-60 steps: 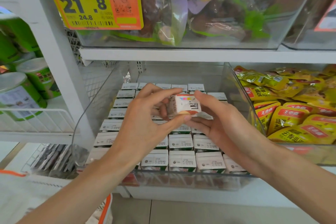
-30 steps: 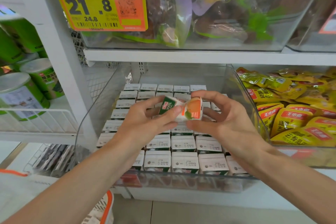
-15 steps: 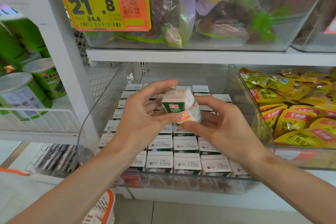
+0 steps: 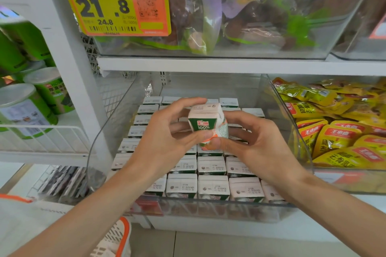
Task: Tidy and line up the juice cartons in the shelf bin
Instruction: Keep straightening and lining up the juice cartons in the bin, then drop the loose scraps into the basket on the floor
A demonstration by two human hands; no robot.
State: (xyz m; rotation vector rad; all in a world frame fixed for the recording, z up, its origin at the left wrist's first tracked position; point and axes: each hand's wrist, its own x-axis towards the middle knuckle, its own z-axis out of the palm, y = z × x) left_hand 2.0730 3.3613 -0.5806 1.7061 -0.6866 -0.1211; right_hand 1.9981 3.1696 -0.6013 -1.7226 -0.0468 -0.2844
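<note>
A small green, white and orange juice carton (image 4: 205, 122) is held upright above the clear shelf bin (image 4: 208, 208). My left hand (image 4: 165, 142) grips it from the left, thumb on its lower front and fingers over its top. My right hand (image 4: 257, 144) pinches it from the right, thumb at its bottom edge. Beneath the hands, several rows of like cartons (image 4: 212, 186) stand packed in the bin with their white tops up. My hands hide the middle rows.
A neighbouring clear bin holds yellow snack packets (image 4: 338, 131) at the right. Green canisters (image 4: 25, 104) stand on a wire shelf at the left. Above is a bin of bagged goods with an orange price tag (image 4: 117, 0). A white and orange basket (image 4: 117, 238) sits below.
The carton has been turned in both hands from lying sideways to standing upright with its green front toward me. Both hands stay on it above the bin.
</note>
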